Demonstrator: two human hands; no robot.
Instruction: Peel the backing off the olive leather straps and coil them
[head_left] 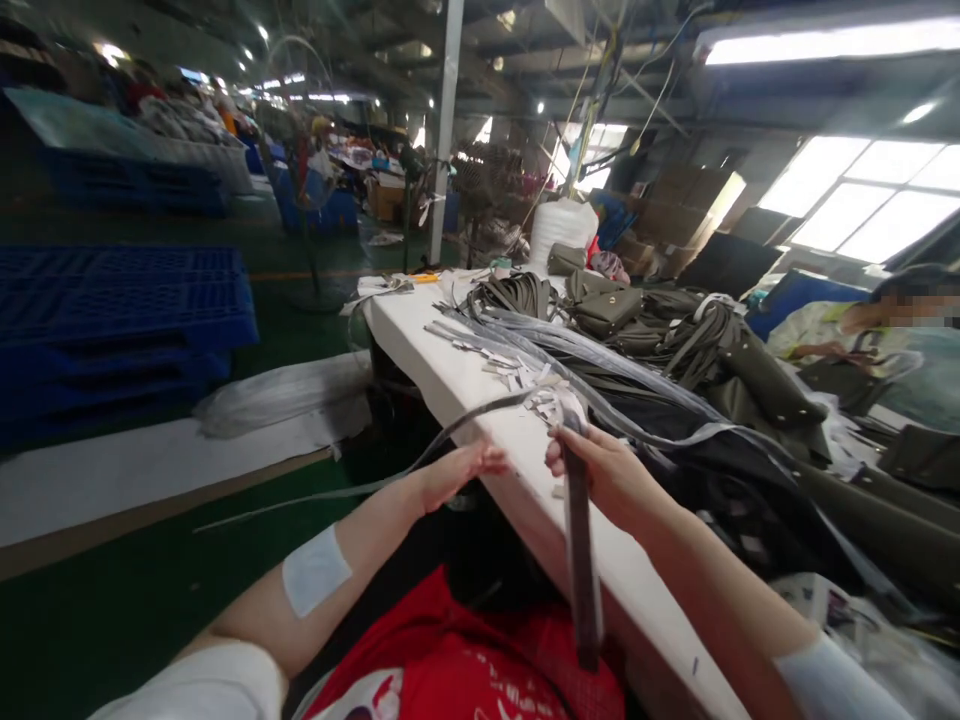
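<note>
My right hand [592, 465] is closed on a dark grey strap [583, 560], thumb on top, above the white table [409, 345]. One end of the strap hangs down past the table's near edge, over the red apron [480, 660]. At the table's left edge is my left hand [472, 468], slightly blurred, its fingers stretched towards the right and no object visible in them. A long thin strip [450, 430] curves from the table past my left forearm. Near my right hand lie small pale pieces [551, 400] in a loose pile.
Dark olive bags [607, 305] and bundled straps [517, 295] cover the table's far and right parts. A co-worker [832, 330] sits at the right. Blue pallets [120, 320] and a plastic-wrapped roll [292, 395] lie on the floor at left. A standing fan [296, 130] is behind.
</note>
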